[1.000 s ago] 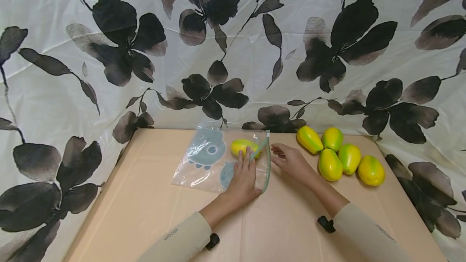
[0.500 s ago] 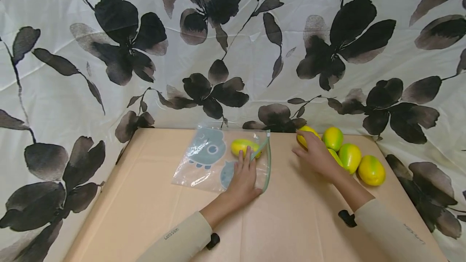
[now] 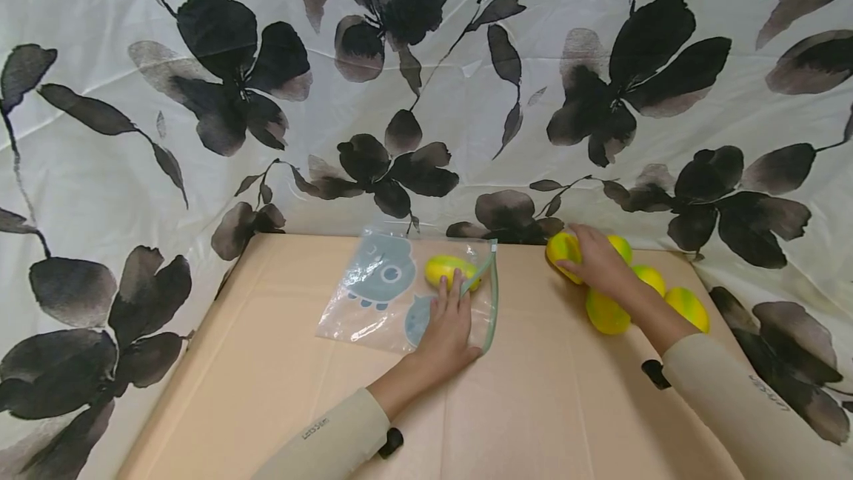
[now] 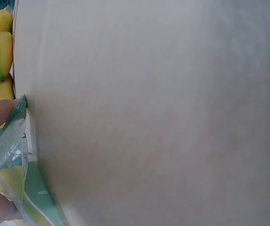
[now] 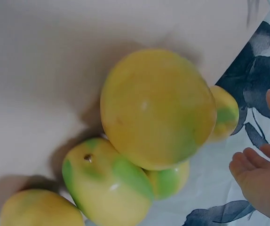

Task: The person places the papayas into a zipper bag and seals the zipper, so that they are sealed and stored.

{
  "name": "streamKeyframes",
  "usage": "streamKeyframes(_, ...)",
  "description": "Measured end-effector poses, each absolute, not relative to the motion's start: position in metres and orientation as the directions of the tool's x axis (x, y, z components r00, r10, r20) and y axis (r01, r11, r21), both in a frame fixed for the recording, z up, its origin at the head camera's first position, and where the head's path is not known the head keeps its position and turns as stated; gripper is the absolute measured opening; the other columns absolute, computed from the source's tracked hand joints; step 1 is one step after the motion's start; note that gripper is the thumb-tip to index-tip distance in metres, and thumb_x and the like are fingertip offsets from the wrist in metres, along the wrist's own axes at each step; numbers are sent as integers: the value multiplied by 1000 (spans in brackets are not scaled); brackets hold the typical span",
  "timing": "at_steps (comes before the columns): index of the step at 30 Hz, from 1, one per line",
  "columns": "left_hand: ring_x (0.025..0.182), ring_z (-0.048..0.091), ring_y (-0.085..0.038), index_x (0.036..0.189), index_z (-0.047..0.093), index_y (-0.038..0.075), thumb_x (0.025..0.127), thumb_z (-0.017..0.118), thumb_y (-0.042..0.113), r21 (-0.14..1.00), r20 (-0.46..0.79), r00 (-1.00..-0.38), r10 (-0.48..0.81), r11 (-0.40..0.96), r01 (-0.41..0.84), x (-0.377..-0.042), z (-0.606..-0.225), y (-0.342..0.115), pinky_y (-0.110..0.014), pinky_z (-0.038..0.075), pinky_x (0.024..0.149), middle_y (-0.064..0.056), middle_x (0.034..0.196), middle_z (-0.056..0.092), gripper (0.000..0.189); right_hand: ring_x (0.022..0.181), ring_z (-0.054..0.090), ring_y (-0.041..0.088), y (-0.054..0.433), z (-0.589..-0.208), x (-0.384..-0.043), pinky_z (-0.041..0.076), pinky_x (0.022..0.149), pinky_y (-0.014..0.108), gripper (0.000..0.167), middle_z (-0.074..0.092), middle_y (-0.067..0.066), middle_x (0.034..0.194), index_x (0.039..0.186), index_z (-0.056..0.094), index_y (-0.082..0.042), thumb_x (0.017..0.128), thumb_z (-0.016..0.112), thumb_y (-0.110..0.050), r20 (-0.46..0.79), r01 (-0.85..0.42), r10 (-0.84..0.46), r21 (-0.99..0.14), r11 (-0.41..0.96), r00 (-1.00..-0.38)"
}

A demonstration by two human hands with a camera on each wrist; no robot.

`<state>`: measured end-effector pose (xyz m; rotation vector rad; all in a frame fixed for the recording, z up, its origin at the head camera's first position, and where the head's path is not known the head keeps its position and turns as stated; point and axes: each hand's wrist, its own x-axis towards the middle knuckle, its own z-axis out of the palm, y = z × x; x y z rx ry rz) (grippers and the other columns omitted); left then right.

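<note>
A clear zip bag [image 3: 346, 310] with blue printed shapes and a green edge lies at the table's middle. One yellow-green mango [image 3: 445, 271] is inside it. My left hand [image 3: 440, 324] rests on the bag near its mouth, fingers extended toward that mango, thumb by the green edge. The left wrist view shows the bag's green strip [image 4: 41, 193] beside the thumb and fingers. My right hand [image 3: 600, 258] reaches over the leftmost mango [image 3: 563, 252] of the group, thumb and fingers overlapping its right side. In the right wrist view, that hand's fingers are spread close to the mango [image 5: 225, 113].
Several more mangoes sit clustered to the right, including one [image 3: 688, 310] at the outer side and one [image 3: 606, 313] in front, under the right forearm. The tan table [image 3: 266, 406] ends at a hanging floral cloth [image 3: 506, 117] behind.
My right hand has moved right and away from beside the bag's mouth to the mango group, now over the leftmost mango. The left hand and the bag have stayed in place.
</note>
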<state>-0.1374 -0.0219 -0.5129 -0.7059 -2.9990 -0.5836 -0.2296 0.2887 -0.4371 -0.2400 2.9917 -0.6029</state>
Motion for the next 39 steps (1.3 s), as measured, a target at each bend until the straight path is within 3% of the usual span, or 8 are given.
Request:
streamKeyframes(12, 158, 4, -49, 157, 31, -7, 75, 91, 37, 352, 81, -898, 433, 830, 432, -135, -512, -22, -65, 32, 118, -22, 173, -5, 111, 141, 33, 58, 296, -440, -248, 30, 117, 69, 97, 25, 43, 156, 157, 13, 15, 96, 71, -34, -222, -33, -109, -319, 947, -969)
streamKeyframes(21, 157, 8, -51, 155, 34, -7, 73, 92, 37, 340, 98, -895, 436, 830, 442, -134, -511, -23, -66, 35, 116, -23, 173, 0, 109, 110, 52, 47, 299, -453, -253, 47, 103, 63, 79, 46, 39, 135, 145, 33, 19, 95, 73, -27, -202, -102, -173, -321, 942, -964)
streamKeyframes(33, 157, 10, -51, 155, 35, -6, 74, 91, 39, 318, 95, -898, 430, 841, 437, -135, -510, -23, -64, 36, 117, -23, 173, 1, 109, 134, 43, 56, 296, -459, -250, 36, 110, 74, 83, 31, 35, 156, 160, 29, -4, 93, 76, -16, -169, -196, -272, -366, 910, -947)
streamKeyframes(39, 157, 11, -51, 154, 36, -6, 73, 92, 40, 311, 96, -899, 427, 845, 434, -136, -511, -23, -64, 36, 116, -23, 172, 3, 108, 133, 42, 59, 292, -463, -249, 36, 108, 76, 87, 27, 32, 158, 162, 29, -10, 90, 79, -11, -138, -248, -318, -374, 894, -938)
